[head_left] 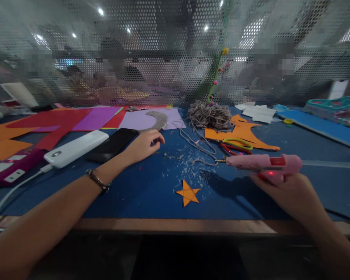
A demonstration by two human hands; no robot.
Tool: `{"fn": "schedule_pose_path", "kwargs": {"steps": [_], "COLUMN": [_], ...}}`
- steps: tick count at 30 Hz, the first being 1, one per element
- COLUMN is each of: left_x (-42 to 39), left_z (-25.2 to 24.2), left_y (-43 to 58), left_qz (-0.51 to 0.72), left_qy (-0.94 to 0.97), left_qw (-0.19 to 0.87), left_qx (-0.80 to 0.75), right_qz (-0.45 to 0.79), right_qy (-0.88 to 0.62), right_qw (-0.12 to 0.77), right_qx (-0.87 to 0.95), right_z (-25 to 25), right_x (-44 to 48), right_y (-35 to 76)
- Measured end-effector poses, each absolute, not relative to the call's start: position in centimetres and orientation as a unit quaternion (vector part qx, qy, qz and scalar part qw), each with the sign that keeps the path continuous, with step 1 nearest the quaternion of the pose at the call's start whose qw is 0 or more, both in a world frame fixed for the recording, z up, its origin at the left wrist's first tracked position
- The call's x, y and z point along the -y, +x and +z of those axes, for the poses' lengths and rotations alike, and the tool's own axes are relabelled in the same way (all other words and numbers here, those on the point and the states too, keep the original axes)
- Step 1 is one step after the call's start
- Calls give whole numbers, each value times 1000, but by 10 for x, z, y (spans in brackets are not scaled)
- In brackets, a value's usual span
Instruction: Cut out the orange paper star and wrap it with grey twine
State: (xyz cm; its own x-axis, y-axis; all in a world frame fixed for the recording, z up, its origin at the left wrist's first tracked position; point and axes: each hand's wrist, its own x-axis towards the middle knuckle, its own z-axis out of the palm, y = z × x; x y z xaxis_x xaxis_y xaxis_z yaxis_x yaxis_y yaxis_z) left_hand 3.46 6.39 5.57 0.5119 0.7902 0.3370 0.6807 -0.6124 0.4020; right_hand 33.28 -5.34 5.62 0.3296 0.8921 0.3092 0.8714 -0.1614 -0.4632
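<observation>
My right hand (294, 194) is wrapped round the handle of a pink hot glue gun (253, 161). A red light glows on its body, a glue stick sticks out behind, and its nozzle points left. My left hand (148, 147) is over the table with loosely bent fingers, the thumb apart and nothing visible in it. Just beyond it, a grey yarn-covered crescent (157, 121) lies on lilac paper (173, 116). An orange paper star (188, 193) lies flat near the table's front edge. A loose strand of grey yarn (201, 147) reaches close to the nozzle.
A black phone (113, 144), a white power bank (76, 147) with a cable and a purple power strip (14, 169) lie at left. A yarn heap (210, 115), scissors (237, 144) and orange paper scraps (245, 132) sit toward the back. Behind stands a perforated metal screen (169, 70).
</observation>
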Motion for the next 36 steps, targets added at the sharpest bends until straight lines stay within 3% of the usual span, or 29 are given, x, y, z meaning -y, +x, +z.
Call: {"fn": "schedule_pose_path", "kwargs": {"steps": [6,11,14,21,27,31,36], "left_x": [-44,-6,13,26,25,24,24], "left_z": [62,56,50,41,43,41,29], "left_y": [44,57,59,54,53,52,50], "left_qz": [192,160,168,221,197,178,202], "left_qy": [917,981,978,962,964,966,958], "left_qw": [101,-80,-123,-152,-166,-166,-164], "left_qx": [-336,-82,-16,-42,-61,-83,-116], "right_qz": [-34,5,53,113,157,175,112], "right_qy": [-744,-741,-745,-669,-643,-618,-559], "right_qw": [308,317,312,206,152,159,204], "right_qx": [593,592,588,705,734,750,796], "right_z": [54,58,67,69,51,48,45], "right_x": [53,54,52,23,7,8,8], "right_y": [335,338,330,305,308,311,313]}}
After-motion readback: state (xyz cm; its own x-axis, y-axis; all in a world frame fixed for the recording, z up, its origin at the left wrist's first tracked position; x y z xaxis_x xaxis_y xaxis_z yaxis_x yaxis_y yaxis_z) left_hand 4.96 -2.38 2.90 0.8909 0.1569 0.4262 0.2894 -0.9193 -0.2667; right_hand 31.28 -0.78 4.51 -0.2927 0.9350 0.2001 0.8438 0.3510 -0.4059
